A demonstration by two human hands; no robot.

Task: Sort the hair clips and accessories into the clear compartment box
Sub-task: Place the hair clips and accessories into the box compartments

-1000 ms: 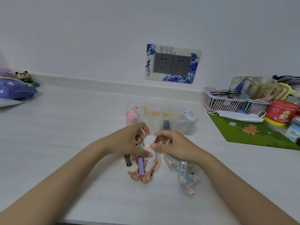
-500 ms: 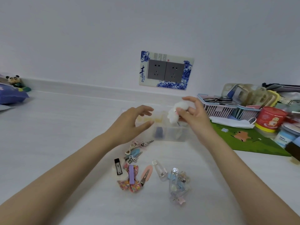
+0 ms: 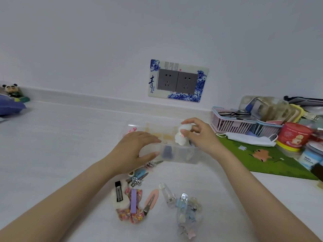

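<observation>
Centrally, my right hand pinches a white fluffy clip in closed fingers, just above the right part of the clear compartment box on the white desk. My left hand rests against the box's left front, fingers spread and gripping nothing. Loose clips lie nearer me on the desk, among them a pink snap clip.

The socket surround bears a large dark-blue character, 青.
</observation>
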